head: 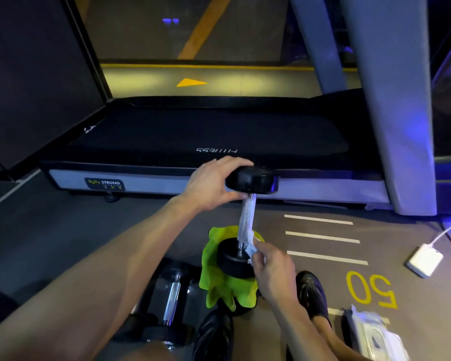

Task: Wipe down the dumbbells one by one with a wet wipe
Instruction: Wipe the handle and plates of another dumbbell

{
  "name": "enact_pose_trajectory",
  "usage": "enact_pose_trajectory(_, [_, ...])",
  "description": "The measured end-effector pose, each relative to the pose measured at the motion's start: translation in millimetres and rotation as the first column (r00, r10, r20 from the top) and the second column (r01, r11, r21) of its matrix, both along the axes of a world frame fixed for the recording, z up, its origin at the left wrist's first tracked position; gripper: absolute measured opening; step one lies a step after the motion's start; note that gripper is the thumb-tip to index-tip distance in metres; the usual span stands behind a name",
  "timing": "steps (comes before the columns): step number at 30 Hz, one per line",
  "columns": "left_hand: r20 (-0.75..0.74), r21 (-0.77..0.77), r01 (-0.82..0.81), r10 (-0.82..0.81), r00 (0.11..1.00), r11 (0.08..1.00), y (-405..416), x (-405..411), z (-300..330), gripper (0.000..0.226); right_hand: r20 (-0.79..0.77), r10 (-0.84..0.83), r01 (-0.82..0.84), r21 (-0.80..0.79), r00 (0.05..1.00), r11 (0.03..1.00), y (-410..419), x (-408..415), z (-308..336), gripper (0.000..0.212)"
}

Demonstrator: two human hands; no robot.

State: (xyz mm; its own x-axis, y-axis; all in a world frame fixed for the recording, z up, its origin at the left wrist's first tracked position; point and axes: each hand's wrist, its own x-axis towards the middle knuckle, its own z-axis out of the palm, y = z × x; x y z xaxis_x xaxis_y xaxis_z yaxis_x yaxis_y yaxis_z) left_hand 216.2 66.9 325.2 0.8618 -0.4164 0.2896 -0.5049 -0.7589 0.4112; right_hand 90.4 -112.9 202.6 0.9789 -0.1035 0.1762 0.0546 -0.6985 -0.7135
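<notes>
A black dumbbell [253, 181] stands upright on a green cloth [220, 285] on the floor. My left hand [211, 183] grips its top head from the left side. A white wet wipe [246, 222] is wrapped around the chrome handle, running down to the lower head [235, 260]. My right hand [272, 267] pinches the wipe's lower end beside that lower head. Another dumbbell [172, 298] with a bare chrome handle lies on the floor to the left of the cloth.
A treadmill deck [206, 134] stretches across just behind the dumbbell, with its grey upright [391, 126] at right. A pack of wet wipes [372, 334] lies at bottom right. A white power adapter [425, 260] and cable lie on the floor at right. My black shoes [311, 295] flank the cloth.
</notes>
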Motion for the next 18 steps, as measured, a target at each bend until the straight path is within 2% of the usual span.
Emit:
enact_pose_trajectory(3, [0.013, 0.056, -0.022, 0.022, 1.0, 0.998, -6.6, -7.4, 7.5, 0.074, 0.012, 0.018, -0.018, 0.023, 1.0, 1.0, -5.7, -2.2, -4.7, 0.028])
enact_pose_trajectory(7, [-0.067, 0.105, -0.03, 0.037, 0.997, 0.994, -11.7, -24.1, 25.5, 0.077, -0.002, 0.043, -0.042, 0.179, 0.999, 0.983, -8.0, -12.6, -4.6, 0.03])
enact_pose_trajectory(9, [-0.083, 0.137, -0.031, 0.043, 0.996, 0.99, -14.8, -30.0, 32.5, 0.071, -0.046, 0.056, -0.044, 0.239, 0.997, 0.97, -13.6, -15.3, -0.3, 0.028])
enact_pose_trajectory(11, [-0.079, 0.13, -0.025, 0.035, 0.996, 0.991, -14.8, -33.5, 34.0, 0.066, -0.048, 0.024, -0.008, 0.309, 0.999, 0.951, -22.7, -13.2, 5.8, 0.025])
enact_pose_trajectory(14, [-0.095, 0.066, -0.03, 0.036, 0.995, 0.997, -11.0, -38.1, 29.6, 0.071, -0.084, -0.035, 0.061, 0.337, 0.996, 0.94, -37.9, -3.3, 18.3, 0.028])
enact_pose_trajectory(16, [-0.098, 0.009, -0.038, 0.039, 0.994, 0.999, -8.2, -41.8, 23.4, 0.074, -0.214, 0.055, 0.047, 0.443, 0.975, 0.895, -43.9, 8.0, 28.0, 0.029])
enact_pose_trajectory(18, [-0.089, -0.024, -0.039, 0.037, 0.995, 0.999, -6.1, -43.3, 19.3, 0.073, -0.345, 0.269, 0.022, 0.651, 0.899, 0.759, -42.9, 13.9, 41.1, 0.027])
